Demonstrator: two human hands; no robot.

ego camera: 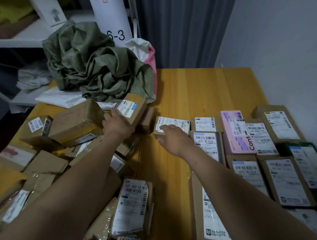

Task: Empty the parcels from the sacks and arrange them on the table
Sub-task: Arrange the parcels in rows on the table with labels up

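My left hand [117,126] grips a small brown labelled box [131,109], tilted and lifted above the loose heap of cardboard parcels [74,124] on the left of the wooden table [201,91]. My right hand [173,139] rests with spread fingers on a small white-labelled box [174,123] at the left end of the far row. To the right, parcels lie in neat rows, among them a pink box [234,133]. A crumpled green sack [94,67] sits at the table's far left.
A white and pink bag [146,51] lies behind the green sack. White plastic mailers [59,98] lie under it. Shelving [20,37] with a white "6-3" sign [113,20] stands at the back left. A grey curtain and wall bound the far side.
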